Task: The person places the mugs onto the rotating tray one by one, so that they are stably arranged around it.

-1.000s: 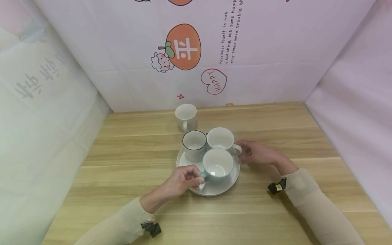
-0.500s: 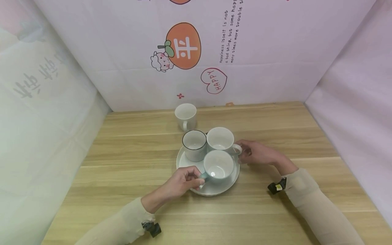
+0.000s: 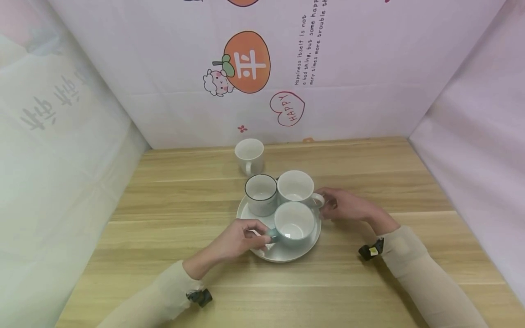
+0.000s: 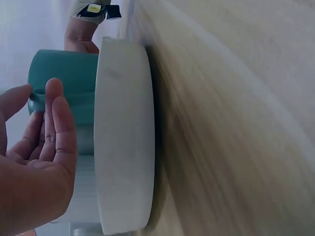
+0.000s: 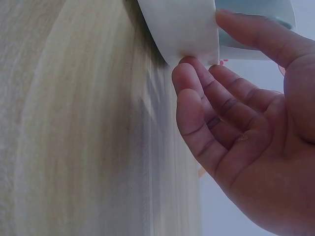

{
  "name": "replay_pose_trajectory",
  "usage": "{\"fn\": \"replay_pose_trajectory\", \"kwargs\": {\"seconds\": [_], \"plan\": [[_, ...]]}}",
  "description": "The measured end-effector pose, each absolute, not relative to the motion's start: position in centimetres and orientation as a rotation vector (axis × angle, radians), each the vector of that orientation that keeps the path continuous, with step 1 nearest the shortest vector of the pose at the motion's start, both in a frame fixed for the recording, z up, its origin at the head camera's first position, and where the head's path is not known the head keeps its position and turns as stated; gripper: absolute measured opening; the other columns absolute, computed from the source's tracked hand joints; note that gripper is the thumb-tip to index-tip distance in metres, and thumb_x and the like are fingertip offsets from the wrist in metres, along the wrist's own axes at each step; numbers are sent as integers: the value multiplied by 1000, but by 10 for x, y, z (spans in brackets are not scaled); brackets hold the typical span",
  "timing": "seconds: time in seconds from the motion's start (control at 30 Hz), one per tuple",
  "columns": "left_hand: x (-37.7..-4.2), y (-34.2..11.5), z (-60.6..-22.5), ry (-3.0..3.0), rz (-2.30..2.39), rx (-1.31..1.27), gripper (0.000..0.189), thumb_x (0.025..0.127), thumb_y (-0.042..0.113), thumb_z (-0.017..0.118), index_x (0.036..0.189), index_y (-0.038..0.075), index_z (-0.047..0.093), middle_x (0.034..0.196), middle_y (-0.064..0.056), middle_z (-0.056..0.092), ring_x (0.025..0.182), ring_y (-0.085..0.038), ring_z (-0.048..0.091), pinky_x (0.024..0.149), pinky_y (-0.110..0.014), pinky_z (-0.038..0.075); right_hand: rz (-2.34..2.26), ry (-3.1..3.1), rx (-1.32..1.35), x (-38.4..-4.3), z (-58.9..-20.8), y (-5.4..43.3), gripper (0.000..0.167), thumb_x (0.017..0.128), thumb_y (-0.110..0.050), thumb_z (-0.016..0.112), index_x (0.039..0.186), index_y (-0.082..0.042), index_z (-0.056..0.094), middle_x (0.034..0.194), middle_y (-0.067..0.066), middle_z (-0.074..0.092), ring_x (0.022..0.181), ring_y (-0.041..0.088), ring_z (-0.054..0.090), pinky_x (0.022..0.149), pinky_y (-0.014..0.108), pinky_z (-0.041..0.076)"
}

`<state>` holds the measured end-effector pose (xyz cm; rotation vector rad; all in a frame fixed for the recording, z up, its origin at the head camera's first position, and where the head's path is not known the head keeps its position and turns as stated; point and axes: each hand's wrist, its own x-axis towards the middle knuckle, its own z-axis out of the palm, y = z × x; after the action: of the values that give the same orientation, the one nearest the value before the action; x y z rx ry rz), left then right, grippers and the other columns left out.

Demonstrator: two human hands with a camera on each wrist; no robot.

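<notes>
Teal cup (image 3: 294, 223) upright on the plate (image 3: 283, 256), handle (image 3: 274, 235) jutting leftward to the left hand (image 3: 239, 239), which pinches it between thumb and fingers (the nearer hand to that handle), while the right hand (image 3: 346, 205) pinches the plate's right edge.

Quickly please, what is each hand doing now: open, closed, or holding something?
Left hand: holding the teal mug by its handle.
Right hand: holding the white plate at its edge.
</notes>
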<state>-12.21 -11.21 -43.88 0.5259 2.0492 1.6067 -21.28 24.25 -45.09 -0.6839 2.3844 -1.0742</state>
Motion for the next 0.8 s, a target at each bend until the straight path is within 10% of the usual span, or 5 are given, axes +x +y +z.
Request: {"fn": "replay_pose_trajectory", "kwargs": {"seconds": [0.8], "plan": [[-115,-102,-434,2154,1464,648,12,91,14,72,100,6,67,84,-9,73,73,-7,69,63,-18,53,-1068,2410,-687,-212,-451,242,60,86,-21,78,140,-18,52,114,7,67,96,19,65,78,30,57]]}}
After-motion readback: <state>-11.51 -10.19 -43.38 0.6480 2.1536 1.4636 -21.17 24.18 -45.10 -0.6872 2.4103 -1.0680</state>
